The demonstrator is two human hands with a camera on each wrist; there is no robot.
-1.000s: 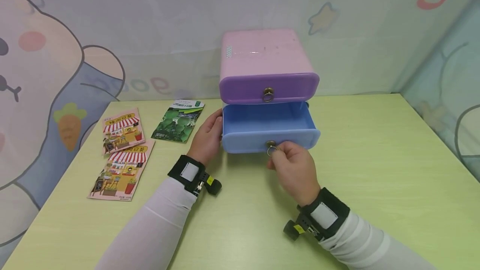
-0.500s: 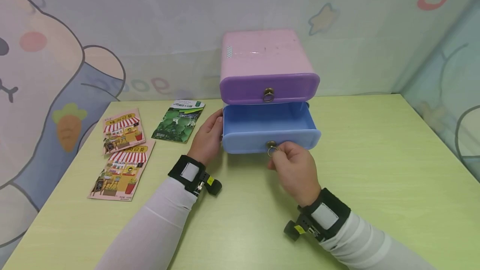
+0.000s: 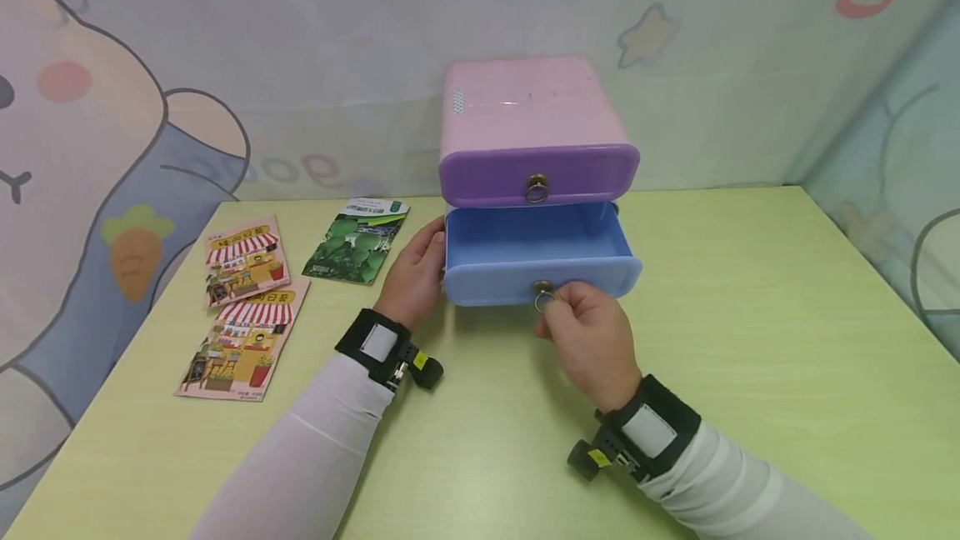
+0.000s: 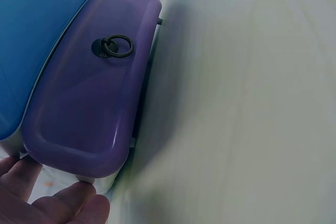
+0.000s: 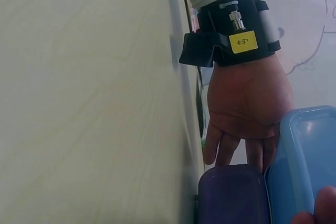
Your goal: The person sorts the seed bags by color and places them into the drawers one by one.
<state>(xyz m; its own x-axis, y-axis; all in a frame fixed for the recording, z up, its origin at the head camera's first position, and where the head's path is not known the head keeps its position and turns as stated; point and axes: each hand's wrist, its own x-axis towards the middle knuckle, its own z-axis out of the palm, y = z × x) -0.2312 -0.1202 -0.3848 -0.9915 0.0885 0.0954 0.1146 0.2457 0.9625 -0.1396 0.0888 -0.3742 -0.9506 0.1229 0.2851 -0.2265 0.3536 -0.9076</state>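
Note:
A small drawer cabinet with a pink top [image 3: 525, 102] stands at the back middle of the table in the head view. Its upper purple drawer [image 3: 480, 180] is closed. Below it, the blue drawer [image 3: 480, 286] is pulled out, and nothing shows inside. My right hand [image 3: 592, 344] pinches the metal ring pull [image 3: 538, 304] on the blue front. Against the cabinet's left side rests my left hand [image 3: 412, 277], its fingers fairly straight in the right wrist view. Another purple drawer [image 4: 79, 108], with its own ring, sits closed beneath the blue one in the left wrist view.
Left of the cabinet lies a green packet [image 3: 356, 244] with a leafy picture. Farther left are two pink packets with striped awnings, the upper packet [image 3: 247, 265] overlapping the lower packet [image 3: 240, 352]. A printed cloth [image 3: 337, 65] hangs behind the table [image 3: 750, 315].

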